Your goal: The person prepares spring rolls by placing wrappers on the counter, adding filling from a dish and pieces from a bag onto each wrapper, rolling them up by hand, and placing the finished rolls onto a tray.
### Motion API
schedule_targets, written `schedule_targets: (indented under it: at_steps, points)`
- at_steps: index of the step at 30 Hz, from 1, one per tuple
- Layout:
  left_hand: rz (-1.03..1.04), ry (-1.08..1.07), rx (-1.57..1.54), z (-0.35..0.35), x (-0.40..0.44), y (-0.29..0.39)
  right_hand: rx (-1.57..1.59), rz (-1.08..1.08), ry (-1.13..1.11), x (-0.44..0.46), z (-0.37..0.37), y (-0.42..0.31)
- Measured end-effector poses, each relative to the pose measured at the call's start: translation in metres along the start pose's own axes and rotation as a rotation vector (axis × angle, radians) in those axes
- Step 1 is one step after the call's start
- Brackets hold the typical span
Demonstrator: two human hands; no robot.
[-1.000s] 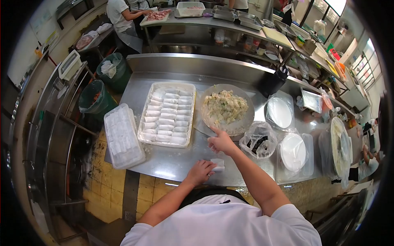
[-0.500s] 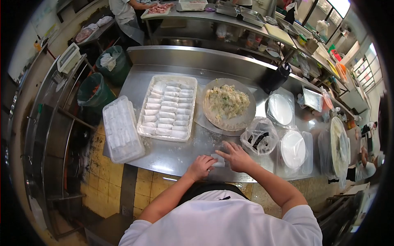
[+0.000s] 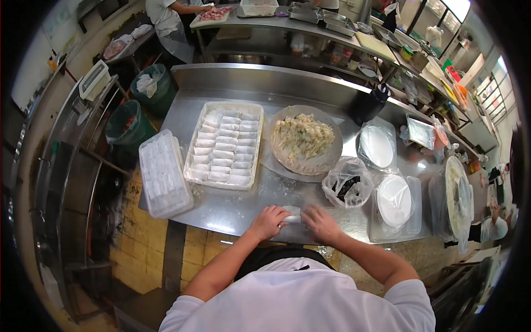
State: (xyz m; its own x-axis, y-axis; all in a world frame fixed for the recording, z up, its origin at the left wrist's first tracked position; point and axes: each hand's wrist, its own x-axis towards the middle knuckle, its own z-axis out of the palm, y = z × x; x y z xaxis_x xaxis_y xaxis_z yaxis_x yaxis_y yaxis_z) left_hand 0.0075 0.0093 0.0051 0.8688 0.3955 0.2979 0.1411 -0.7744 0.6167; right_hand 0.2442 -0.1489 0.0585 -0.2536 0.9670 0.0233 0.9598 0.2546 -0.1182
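A small white wrapped roll [image 3: 292, 214] lies on the steel table near its front edge, between my hands. The curled fingers of my left hand [image 3: 269, 222] grip its left end. At the right end is my right hand [image 3: 323, 224], its fingers smeared by motion, so I cannot tell whether they touch the roll. Beyond the hands stands a wide round dish [image 3: 285, 157] heaped with chopped, pale filling [image 3: 307, 134] flecked with green. To its left, a white tray [image 3: 193, 145] holds rows of similar floured rolls [image 3: 223, 147].
A lidded plastic box [image 3: 166, 176] overhangs the table's left edge. On the right are a clear bag [image 3: 348, 182] with something dark inside, stacks of white round sheets [image 3: 394, 200] and a black bottle [image 3: 371, 104]. Another person [image 3: 166, 25] stands by meat on the back counter.
My right hand has shifted slightly downward and drawn in its outstretched fingers. My left hand has moved a little up and left, still at the roll. More of the roll shows now.
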Motion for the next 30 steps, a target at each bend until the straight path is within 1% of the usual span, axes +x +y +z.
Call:
schedule_targets:
  at_steps: [3, 4, 7, 9, 12, 15, 19, 22, 25, 27, 30]
  points:
    - [-0.007, -0.042, -0.022, -0.002, 0.008, -0.002, 0.247, 0.072, 0.07, 0.019, 0.015, -0.033]
    - [-0.015, -0.051, -0.023, -0.003, 0.009, -0.003, 0.247, 0.119, 0.142, 0.027, 0.01, -0.043]
    - [-0.038, -0.076, -0.026, -0.007, 0.013, -0.004, 0.165, 0.174, 0.174, 0.034, 0.031, -0.041]
    - [-0.054, -0.086, -0.033, -0.008, 0.018, -0.003, 0.126, 0.156, 0.21, 0.034, 0.037, -0.037]
    - [-0.038, 0.035, -0.096, -0.011, 0.021, 0.0, 0.105, 0.132, 0.233, 0.039, 0.032, -0.029]
    - [-0.011, 0.065, -0.068, -0.007, 0.019, -0.007, 0.118, 0.162, 0.212, 0.046, 0.032, -0.022]
    - [-0.061, 0.08, -0.034, 0.0, 0.021, -0.011, 0.131, 0.235, 0.19, 0.05, 0.039, -0.018]
    - [-0.08, 0.133, 0.017, 0.001, 0.027, -0.01, 0.078, 0.221, 0.278, 0.05, 0.035, -0.021]
    - [-0.083, 0.214, 0.037, -0.002, 0.029, -0.007, 0.059, 0.265, 0.215, 0.053, 0.031, -0.023]
    - [-0.099, 0.288, 0.019, -0.006, 0.025, -0.006, 0.054, 0.249, 0.181, 0.056, 0.025, -0.025]
    - [-0.168, 0.316, 0.045, -0.017, 0.006, -0.008, 0.068, 0.249, 0.135, 0.063, 0.024, -0.026]
